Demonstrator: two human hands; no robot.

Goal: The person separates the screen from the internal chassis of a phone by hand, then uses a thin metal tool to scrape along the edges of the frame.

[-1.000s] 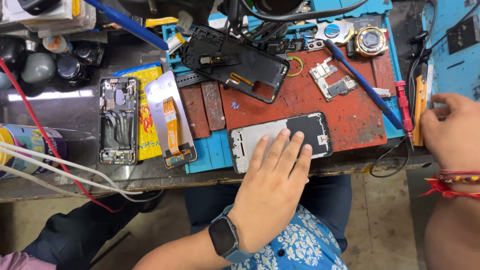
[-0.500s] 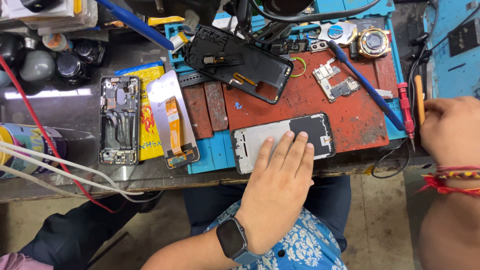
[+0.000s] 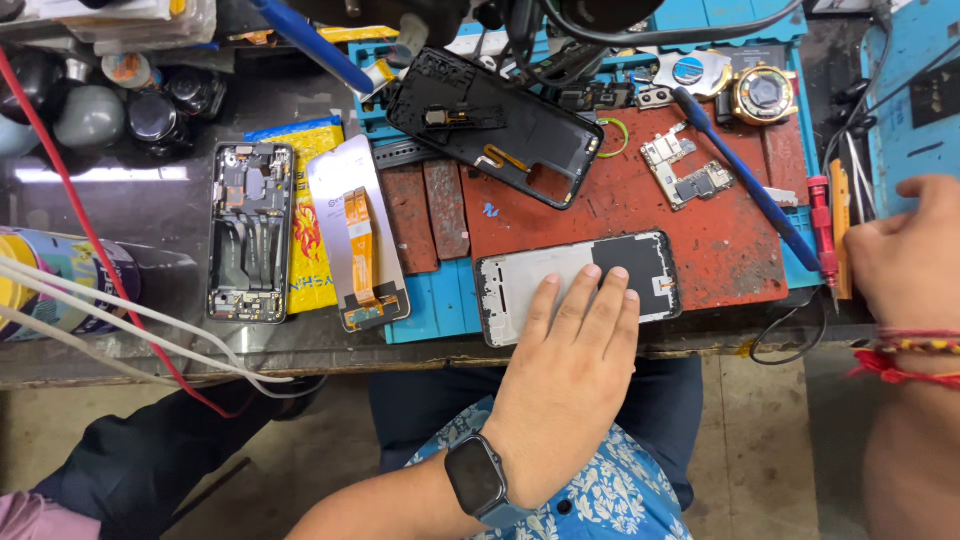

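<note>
Left hand [image 3: 570, 375] lies flat, ungripping, on the phone frame [image 3: 575, 283] at the bench's front edge; right hand [image 3: 905, 255] curls loosely, empty, beside the red screwdriver [image 3: 823, 225]; a yellow packet [image 3: 310, 215] sits left.

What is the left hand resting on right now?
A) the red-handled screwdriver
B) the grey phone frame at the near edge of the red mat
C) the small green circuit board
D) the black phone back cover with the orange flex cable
B: the left hand lies flat, fingers spread, on the grey phone frame at the red mat's near edge.

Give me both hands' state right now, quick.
Left hand: open, fingers flat on the phone frame, gripping nothing.
Right hand: loosely curled beside the red screwdriver; no visible grasp.
</note>
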